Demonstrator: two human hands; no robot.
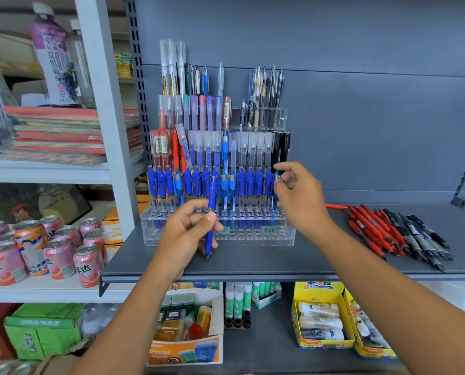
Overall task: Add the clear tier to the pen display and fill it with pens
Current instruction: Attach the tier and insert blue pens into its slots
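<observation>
While the shelf [280, 262] carries the clear tier [220, 235] with its blue row, the left hand [188, 228] is clamped on one light, stiff pen [211, 212] at mid-barrel; the right hand [299, 196] pinches another pen's [276, 177] top.

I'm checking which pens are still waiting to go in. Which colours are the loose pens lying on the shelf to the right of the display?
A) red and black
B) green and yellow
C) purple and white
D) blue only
A: the loose pens lying on the grey shelf right of the display have red and black barrels.
</observation>
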